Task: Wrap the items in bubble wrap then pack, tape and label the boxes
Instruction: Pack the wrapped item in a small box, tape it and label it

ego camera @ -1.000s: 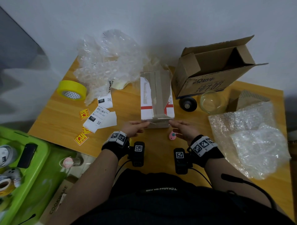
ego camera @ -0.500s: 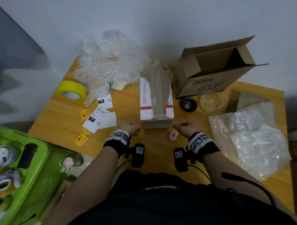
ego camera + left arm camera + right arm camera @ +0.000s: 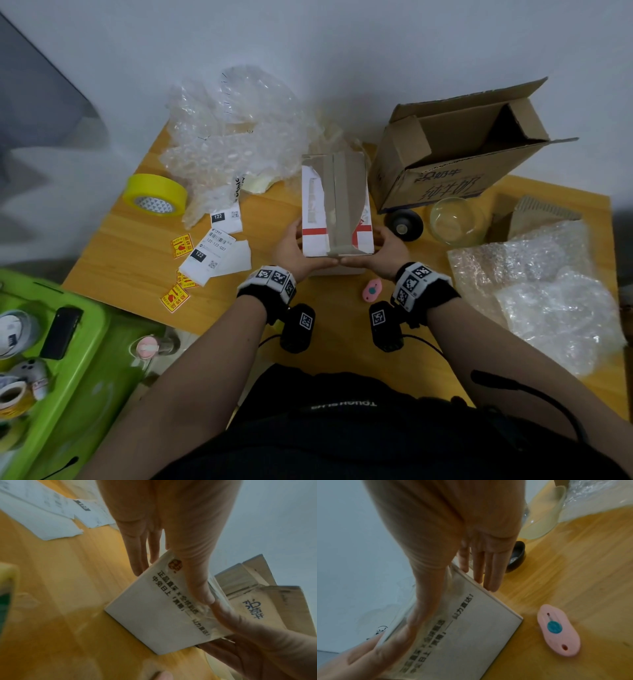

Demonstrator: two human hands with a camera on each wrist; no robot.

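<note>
Wooden tabletop (image 3: 144,260) carries the white box (image 3: 337,205) at centre, where we press the tape end flat with both thumbs, left hand (image 3: 294,248) and right hand (image 3: 385,251) flat-fingered against its 9 and 3 o'clock sides, smoothing outward to avoid wrinkles.

Wall (image 3: 342,51): plain, pale grey-white, directly behind the table.
Table (image 3: 113,267): light wooden top, pushed against the wall.
Light: dim and even.

Home packing desk: tape roll (image 3: 156,194), shipping labels (image 3: 209,251), cardboard box (image 3: 455,157)
</note>
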